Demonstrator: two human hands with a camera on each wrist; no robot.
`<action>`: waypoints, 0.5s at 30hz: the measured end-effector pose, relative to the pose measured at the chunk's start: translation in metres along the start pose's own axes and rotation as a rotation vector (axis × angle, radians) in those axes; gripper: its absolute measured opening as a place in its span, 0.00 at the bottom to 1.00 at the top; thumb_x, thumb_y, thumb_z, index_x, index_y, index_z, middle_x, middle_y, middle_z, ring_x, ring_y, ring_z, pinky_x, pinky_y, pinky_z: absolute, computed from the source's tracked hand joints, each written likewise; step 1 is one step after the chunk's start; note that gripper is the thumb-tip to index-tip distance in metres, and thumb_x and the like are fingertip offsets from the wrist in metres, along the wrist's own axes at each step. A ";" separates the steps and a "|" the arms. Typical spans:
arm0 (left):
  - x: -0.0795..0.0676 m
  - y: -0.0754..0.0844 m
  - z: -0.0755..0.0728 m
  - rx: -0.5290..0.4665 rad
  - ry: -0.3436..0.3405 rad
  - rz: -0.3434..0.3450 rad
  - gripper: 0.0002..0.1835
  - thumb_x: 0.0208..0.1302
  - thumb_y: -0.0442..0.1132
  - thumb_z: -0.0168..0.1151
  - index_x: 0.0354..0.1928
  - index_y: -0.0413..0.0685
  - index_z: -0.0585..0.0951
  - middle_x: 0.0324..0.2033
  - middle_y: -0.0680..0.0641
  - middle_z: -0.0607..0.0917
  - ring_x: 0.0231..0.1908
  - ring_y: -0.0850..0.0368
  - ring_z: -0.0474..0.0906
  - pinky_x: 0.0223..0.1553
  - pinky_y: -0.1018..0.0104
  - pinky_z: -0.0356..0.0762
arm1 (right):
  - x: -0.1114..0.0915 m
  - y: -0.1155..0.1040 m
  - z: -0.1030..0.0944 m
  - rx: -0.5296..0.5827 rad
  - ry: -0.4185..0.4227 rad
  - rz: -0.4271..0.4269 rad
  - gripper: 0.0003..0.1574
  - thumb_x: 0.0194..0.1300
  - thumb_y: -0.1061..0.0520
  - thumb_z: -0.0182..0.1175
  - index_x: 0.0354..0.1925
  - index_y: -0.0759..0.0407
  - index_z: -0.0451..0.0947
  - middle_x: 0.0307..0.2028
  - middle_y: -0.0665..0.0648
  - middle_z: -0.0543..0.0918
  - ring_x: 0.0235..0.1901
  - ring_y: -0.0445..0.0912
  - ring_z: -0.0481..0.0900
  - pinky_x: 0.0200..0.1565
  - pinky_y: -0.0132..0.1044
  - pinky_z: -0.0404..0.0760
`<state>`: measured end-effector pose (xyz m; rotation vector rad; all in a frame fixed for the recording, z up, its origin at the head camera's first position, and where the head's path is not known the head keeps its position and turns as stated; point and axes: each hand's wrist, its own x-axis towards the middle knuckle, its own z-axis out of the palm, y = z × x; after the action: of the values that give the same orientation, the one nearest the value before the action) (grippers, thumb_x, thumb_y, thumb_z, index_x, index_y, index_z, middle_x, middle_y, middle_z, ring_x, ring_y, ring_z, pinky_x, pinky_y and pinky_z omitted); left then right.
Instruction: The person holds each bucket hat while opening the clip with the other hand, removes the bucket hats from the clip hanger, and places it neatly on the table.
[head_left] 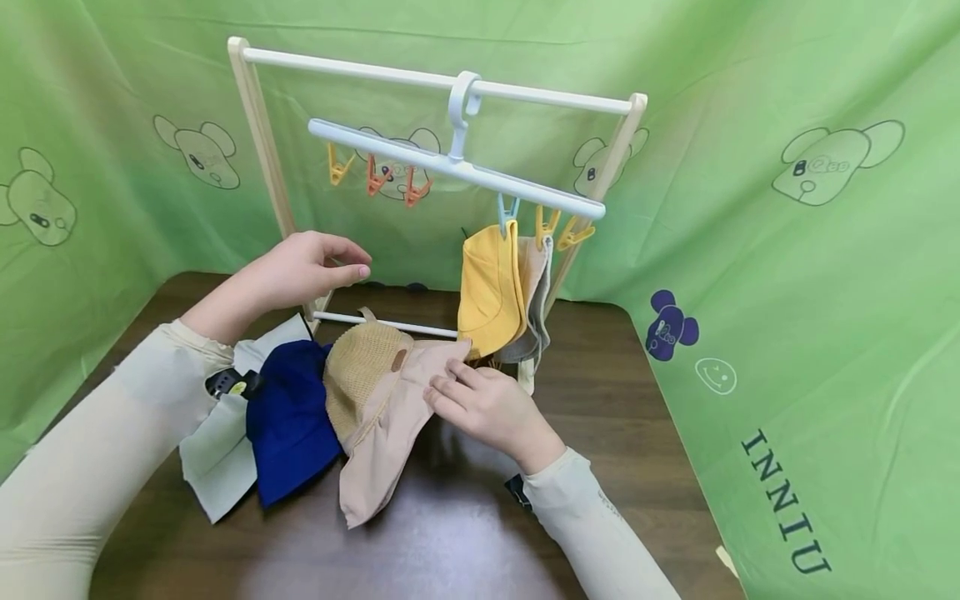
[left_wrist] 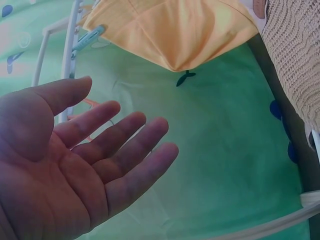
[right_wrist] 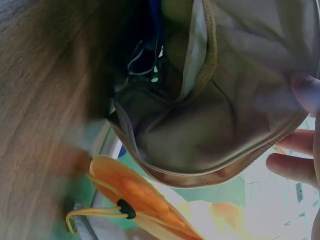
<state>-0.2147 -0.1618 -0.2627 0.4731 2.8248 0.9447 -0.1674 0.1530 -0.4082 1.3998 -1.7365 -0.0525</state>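
My right hand (head_left: pixel 498 408) pinches the brim of a pink and tan woven sun hat (head_left: pixel 393 408), thumb on one face and fingers on the other. In the right wrist view the brim's underside (right_wrist: pixel 185 140) faces the camera. Raised in front of the rack, my left hand (head_left: pixel 300 267) holds nothing, its fingers spread and relaxed with the palm showing in the left wrist view. Above it, yellow and orange clips (head_left: pixel 375 177) hang from the pale blue hanger (head_left: pixel 457 167). A yellow hat (head_left: pixel 491 287) hangs from a light blue clip (head_left: pixel 508 215) beside the sun hat.
A wooden-posted rack (head_left: pixel 255 142) carries the hanger on its white top bar. Behind the yellow hat hangs a grey-beige hat (head_left: pixel 538 292). Left on the brown table (head_left: pixel 615 492) lie a dark blue hat (head_left: pixel 291 425) and a pale hat (head_left: pixel 217 467). Green printed cloth (head_left: pixel 825 292) surrounds the table.
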 end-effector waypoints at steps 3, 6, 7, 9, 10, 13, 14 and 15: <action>0.000 0.000 -0.001 0.003 -0.006 0.001 0.22 0.75 0.53 0.59 0.62 0.50 0.82 0.59 0.44 0.84 0.58 0.46 0.79 0.57 0.46 0.76 | -0.002 0.000 -0.001 0.021 -0.047 0.012 0.12 0.75 0.62 0.53 0.48 0.52 0.82 0.45 0.47 0.88 0.50 0.48 0.86 0.42 0.34 0.84; 0.001 0.000 -0.001 0.005 -0.011 0.008 0.21 0.75 0.52 0.59 0.62 0.49 0.82 0.59 0.44 0.84 0.59 0.46 0.79 0.57 0.46 0.75 | -0.006 0.000 -0.002 0.064 -0.101 0.033 0.13 0.75 0.62 0.52 0.48 0.52 0.82 0.45 0.46 0.88 0.52 0.47 0.86 0.46 0.35 0.84; 0.001 0.000 -0.001 0.003 -0.014 0.010 0.21 0.75 0.52 0.59 0.62 0.49 0.82 0.59 0.44 0.84 0.59 0.46 0.79 0.58 0.45 0.75 | -0.008 -0.001 -0.002 0.083 -0.115 0.041 0.13 0.75 0.62 0.52 0.48 0.52 0.82 0.46 0.46 0.88 0.52 0.46 0.86 0.48 0.35 0.84; 0.002 -0.001 -0.001 -0.001 -0.019 0.016 0.21 0.75 0.52 0.59 0.62 0.49 0.82 0.59 0.44 0.84 0.60 0.46 0.78 0.59 0.45 0.75 | -0.012 -0.001 -0.002 0.126 -0.134 0.055 0.14 0.74 0.63 0.53 0.49 0.52 0.82 0.46 0.46 0.88 0.53 0.45 0.86 0.52 0.36 0.84; 0.003 -0.001 -0.001 -0.004 -0.021 0.019 0.21 0.75 0.52 0.59 0.62 0.49 0.82 0.59 0.44 0.84 0.60 0.46 0.78 0.59 0.45 0.74 | -0.014 -0.001 -0.002 0.154 -0.142 0.063 0.13 0.73 0.63 0.53 0.49 0.52 0.82 0.46 0.46 0.88 0.53 0.45 0.86 0.54 0.36 0.83; 0.004 -0.003 0.001 -0.010 -0.024 0.024 0.21 0.75 0.52 0.59 0.62 0.49 0.82 0.59 0.44 0.84 0.60 0.47 0.78 0.59 0.45 0.74 | -0.018 -0.002 0.000 0.235 -0.153 0.090 0.11 0.71 0.64 0.56 0.47 0.54 0.82 0.44 0.45 0.87 0.50 0.43 0.86 0.56 0.35 0.82; 0.004 -0.005 0.001 -0.010 -0.023 0.026 0.21 0.75 0.52 0.59 0.62 0.49 0.82 0.59 0.44 0.84 0.60 0.47 0.79 0.59 0.45 0.74 | -0.019 -0.003 0.001 0.260 -0.158 0.101 0.10 0.71 0.64 0.56 0.45 0.54 0.81 0.42 0.45 0.86 0.48 0.42 0.86 0.55 0.34 0.82; 0.005 -0.005 0.002 -0.011 -0.024 0.027 0.21 0.75 0.52 0.59 0.62 0.50 0.82 0.59 0.44 0.84 0.60 0.47 0.79 0.59 0.45 0.75 | -0.020 -0.004 0.001 0.289 -0.168 0.115 0.09 0.71 0.64 0.56 0.44 0.54 0.81 0.39 0.45 0.85 0.45 0.41 0.86 0.52 0.32 0.82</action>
<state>-0.2200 -0.1632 -0.2678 0.5183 2.7972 0.9531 -0.1655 0.1671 -0.4229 1.5335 -2.0235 0.1545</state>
